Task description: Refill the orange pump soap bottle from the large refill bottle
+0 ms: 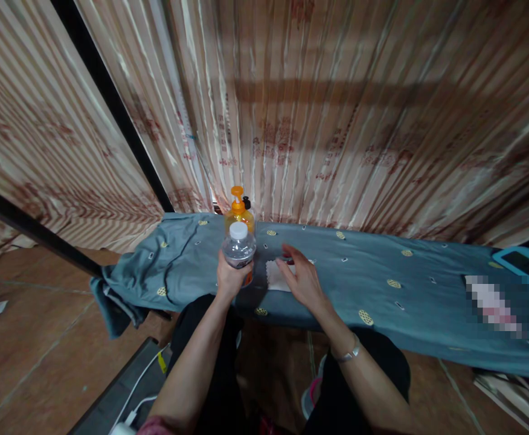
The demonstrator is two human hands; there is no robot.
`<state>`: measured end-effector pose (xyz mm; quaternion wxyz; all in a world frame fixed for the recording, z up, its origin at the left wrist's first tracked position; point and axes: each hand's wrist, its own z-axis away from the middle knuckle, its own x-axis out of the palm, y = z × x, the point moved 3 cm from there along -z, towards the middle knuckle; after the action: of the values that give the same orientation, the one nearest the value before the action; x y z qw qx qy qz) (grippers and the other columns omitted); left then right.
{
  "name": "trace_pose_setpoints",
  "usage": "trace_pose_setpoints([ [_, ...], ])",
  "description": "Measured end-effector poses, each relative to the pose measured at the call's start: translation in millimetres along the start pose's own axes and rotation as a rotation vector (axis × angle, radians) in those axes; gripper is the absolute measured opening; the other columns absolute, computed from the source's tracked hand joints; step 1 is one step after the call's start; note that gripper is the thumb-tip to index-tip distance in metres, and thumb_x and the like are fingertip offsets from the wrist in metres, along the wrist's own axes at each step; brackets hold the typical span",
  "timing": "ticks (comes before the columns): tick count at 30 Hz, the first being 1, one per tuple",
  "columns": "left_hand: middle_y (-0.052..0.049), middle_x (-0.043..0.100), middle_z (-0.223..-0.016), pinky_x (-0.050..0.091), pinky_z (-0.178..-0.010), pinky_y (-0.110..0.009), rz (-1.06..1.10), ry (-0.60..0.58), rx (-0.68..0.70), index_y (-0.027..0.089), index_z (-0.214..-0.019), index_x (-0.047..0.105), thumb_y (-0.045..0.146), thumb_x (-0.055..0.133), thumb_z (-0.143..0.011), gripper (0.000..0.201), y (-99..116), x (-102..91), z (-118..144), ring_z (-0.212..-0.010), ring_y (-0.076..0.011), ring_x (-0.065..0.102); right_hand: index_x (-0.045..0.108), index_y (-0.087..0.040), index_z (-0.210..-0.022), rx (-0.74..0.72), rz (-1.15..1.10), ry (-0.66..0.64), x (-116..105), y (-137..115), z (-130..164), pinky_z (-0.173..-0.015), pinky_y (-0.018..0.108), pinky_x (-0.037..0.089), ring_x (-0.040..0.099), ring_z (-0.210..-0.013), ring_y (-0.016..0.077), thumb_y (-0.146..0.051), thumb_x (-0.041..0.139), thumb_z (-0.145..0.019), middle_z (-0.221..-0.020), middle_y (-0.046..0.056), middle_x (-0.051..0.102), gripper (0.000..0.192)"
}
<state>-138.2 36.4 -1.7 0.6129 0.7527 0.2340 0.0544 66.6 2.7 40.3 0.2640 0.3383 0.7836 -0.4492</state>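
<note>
My left hand (230, 277) is wrapped round a clear plastic bottle (239, 246) with a white cap. The bottle stands upright at the front of the cloth-covered bench, and my palm hides part of its lower half. Just behind it is an orange pump bottle (237, 204), partly covered by the clear one. My right hand (301, 277) hovers over a small white cloth (276, 275) with a zigzag edge, its fingers apart and nothing held. Whether the fingers touch the cloth I cannot tell.
A blue-green patterned cloth (350, 272) covers the bench. A blue-framed object (525, 266) and a blurred item (493, 305) lie at the right. Striped curtains (314, 121) hang behind. Black poles (115, 109) rise at the left. White cables (133, 386) run over a dark surface below.
</note>
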Motion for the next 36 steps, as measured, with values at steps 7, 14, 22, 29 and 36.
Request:
trace_pose_setpoints([
  [7,-0.008,0.070,-0.107,0.056,-0.088,-0.040,0.009,-0.010,-0.051,0.018,-0.119,0.050,0.022,0.083,-0.055,0.072,3,0.6,3,-0.097,-0.0257,0.070,0.061,-0.002,-0.119,-0.203,0.228,-0.123,-14,-103,-82,-0.075,0.040,0.052,0.073,-0.088,0.0327,-0.060,0.039,-0.097,-0.094,0.020,0.076,0.066],
  [14,-0.008,0.070,-0.105,0.056,-0.085,-0.038,0.003,0.004,-0.054,0.019,-0.112,0.051,0.024,0.083,-0.054,0.066,4,0.7,3,-0.095,-0.0261,0.070,0.069,-0.003,-0.100,-0.380,0.467,-0.273,3,-129,-108,-0.081,0.044,0.047,0.069,-0.099,0.0345,-0.066,0.021,-0.098,-0.091,0.024,0.073,0.079],
  [22,-0.006,0.069,-0.104,0.055,-0.085,-0.035,0.057,0.009,-0.042,0.020,-0.110,0.050,0.025,0.079,-0.054,0.063,3,3.1,5,-0.093,-0.0236,0.068,0.066,-0.016,-0.114,-0.548,0.652,-0.431,-4,-131,-108,-0.074,0.037,0.051,0.069,-0.088,0.0207,-0.027,0.034,-0.105,-0.093,0.006,0.072,0.036],
  [29,-0.005,0.066,-0.101,0.052,-0.083,-0.034,0.073,0.008,-0.063,0.021,-0.108,0.050,0.026,0.080,-0.052,0.064,0,3.4,4,-0.092,-0.0232,0.066,0.065,-0.018,-0.121,-0.620,0.687,-0.470,0,-124,-112,-0.069,0.036,0.053,0.070,-0.083,0.0203,-0.030,0.041,-0.103,-0.092,0.005,0.073,0.032],
  [36,-0.005,0.066,-0.101,0.052,-0.084,-0.035,0.091,0.009,-0.066,0.020,-0.107,0.050,0.022,0.079,-0.051,0.063,2,3.5,4,-0.093,-0.0232,0.065,0.070,-0.011,-0.098,-0.553,0.641,-0.437,2,-122,-120,-0.079,0.038,0.053,0.072,-0.088,0.0206,-0.045,0.035,-0.104,-0.092,0.011,0.076,0.050],
])
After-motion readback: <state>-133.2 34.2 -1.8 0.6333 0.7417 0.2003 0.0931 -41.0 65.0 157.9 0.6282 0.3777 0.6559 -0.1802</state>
